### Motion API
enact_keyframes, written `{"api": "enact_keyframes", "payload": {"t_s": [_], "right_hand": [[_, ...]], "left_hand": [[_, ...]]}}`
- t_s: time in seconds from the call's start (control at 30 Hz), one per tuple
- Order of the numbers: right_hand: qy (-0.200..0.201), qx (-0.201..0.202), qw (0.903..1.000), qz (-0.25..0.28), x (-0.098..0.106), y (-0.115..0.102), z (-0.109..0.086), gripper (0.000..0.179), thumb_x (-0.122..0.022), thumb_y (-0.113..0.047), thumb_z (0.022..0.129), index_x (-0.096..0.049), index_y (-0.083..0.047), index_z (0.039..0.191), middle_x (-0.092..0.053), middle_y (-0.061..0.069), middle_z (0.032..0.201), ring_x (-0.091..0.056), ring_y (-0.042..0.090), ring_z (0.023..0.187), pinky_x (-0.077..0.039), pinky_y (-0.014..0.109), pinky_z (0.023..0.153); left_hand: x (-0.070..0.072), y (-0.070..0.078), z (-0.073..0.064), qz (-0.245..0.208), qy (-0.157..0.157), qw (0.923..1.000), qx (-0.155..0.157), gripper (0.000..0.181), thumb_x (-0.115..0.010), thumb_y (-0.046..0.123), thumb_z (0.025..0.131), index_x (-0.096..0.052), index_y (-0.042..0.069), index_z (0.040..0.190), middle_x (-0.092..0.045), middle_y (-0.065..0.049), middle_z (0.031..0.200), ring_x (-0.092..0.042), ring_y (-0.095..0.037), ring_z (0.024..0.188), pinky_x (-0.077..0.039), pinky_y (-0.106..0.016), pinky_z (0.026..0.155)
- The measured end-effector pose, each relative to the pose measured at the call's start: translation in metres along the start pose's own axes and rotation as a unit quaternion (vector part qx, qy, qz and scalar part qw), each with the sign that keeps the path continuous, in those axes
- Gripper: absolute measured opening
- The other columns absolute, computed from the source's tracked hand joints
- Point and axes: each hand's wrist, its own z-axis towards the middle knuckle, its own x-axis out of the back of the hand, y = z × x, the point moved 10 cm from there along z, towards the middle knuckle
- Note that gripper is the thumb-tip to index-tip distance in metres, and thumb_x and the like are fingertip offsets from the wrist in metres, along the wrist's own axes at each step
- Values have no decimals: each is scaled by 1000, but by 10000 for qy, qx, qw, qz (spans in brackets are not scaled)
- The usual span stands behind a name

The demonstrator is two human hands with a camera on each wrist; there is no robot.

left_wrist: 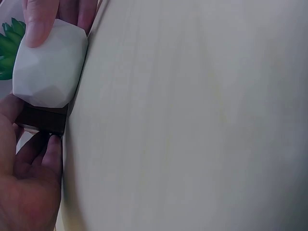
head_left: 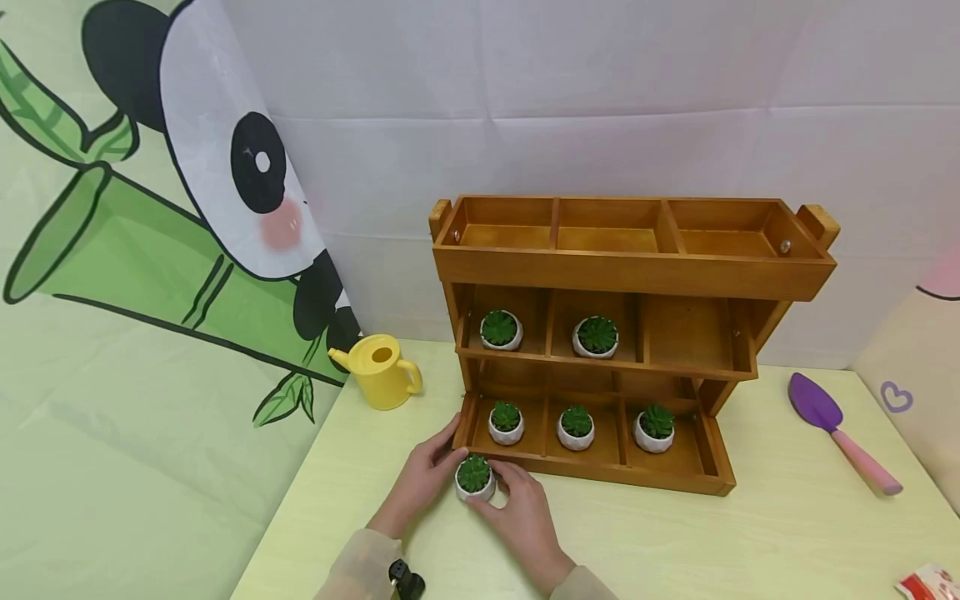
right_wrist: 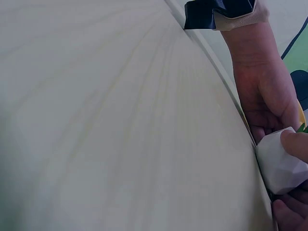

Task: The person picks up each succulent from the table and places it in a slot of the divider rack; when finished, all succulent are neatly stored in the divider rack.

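In the head view a small potted succulent [head_left: 475, 477] stands upright at the front left corner of a three-tier wooden shelf [head_left: 630, 275]. My right hand [head_left: 517, 510] pinches its white faceted pot [right_wrist: 283, 163] between thumb and fingers. At that same corner my left hand [head_left: 426, 479] grips the shelf, thumb along the front and fingers around the side. The left wrist view shows the thumb and curled fingers of this left hand [left_wrist: 33, 180] at the dark wooden corner [left_wrist: 45, 118], just beside the white pot [left_wrist: 50, 67].
Several more potted succulents sit in the shelf: a left one [head_left: 501, 330] and a centre one [head_left: 596, 336] on the middle tier, others [head_left: 577, 427] along the bottom. A yellow watering can [head_left: 381, 372] stands left; a purple trowel [head_left: 840, 429] and a red-white packet [head_left: 928, 583] lie right.
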Motion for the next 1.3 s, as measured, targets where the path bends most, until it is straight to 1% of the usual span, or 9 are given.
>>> {"api": "enact_keyframes", "payload": {"t_s": [0.07,0.2,0.37,0.5,0.7,0.83,1.0,1.3], "right_hand": [[-16,8,10000,66,0,1,0,58,-93,-34,80,-73,-6,126,-71,6,121,-70,19,106,-61,30,89],[-116,-65,9992,369,-2,3,1,58,-94,-31,81,-72,-3,126,-70,8,122,-72,20,106,-61,25,88],[-226,-160,9971,716,-3,6,0,59,-93,-30,81,-70,-1,127,-68,12,124,-73,21,105,-60,21,87],[-237,-206,9945,999,-2,8,-2,58,-93,-28,81,-70,0,127,-68,13,125,-73,22,107,-59,20,88],[-186,-198,9920,1235,3,11,-5,58,-93,-26,82,-70,0,127,-68,14,126,-73,23,108,-59,21,88],[-132,-178,9913,1300,8,14,-6,58,-93,-26,82,-70,1,128,-67,15,126,-73,24,108,-59,21,89],[-41,-279,9889,1459,15,19,-7,58,-94,-23,81,-70,0,129,-67,15,127,-72,25,110,-59,21,89],[94,-408,9856,1637,28,28,-10,58,-94,-21,80,-70,0,129,-68,16,127,-73,26,108,-59,23,88]], "left_hand": [[0,1,0,5,-11,10000,-18,61,-67,27,104,-43,23,161,-40,6,162,-41,-18,147,-37,-36,119],[0,2,-1,-30,-16,10000,-63,61,-67,26,104,-43,23,161,-40,4,162,-41,-20,147,-37,-36,119],[0,0,0,-74,-21,10000,-23,61,-66,27,104,-43,24,161,-41,4,162,-43,-19,146,-38,-36,118],[-1,-1,2,-118,-35,9999,-10,62,-66,29,104,-42,25,161,-40,5,162,-42,-19,146,-39,-36,118],[-1,-2,1,-95,-3,9999,-53,62,-67,29,104,-43,25,161,-41,4,162,-42,-20,147,-38,-38,119],[0,-2,0,-32,41,10000,-60,61,-67,30,104,-44,25,160,-41,5,162,-40,-20,148,-36,-40,120],[1,1,0,-10,60,9999,-112,60,-67,30,104,-45,25,160,-42,4,161,-40,-22,148,-35,-42,121],[0,0,1,20,-10,10000,-93,61,-66,31,105,-43,24,161,-40,5,162,-39,-21,148,-37,-39,119]]}}
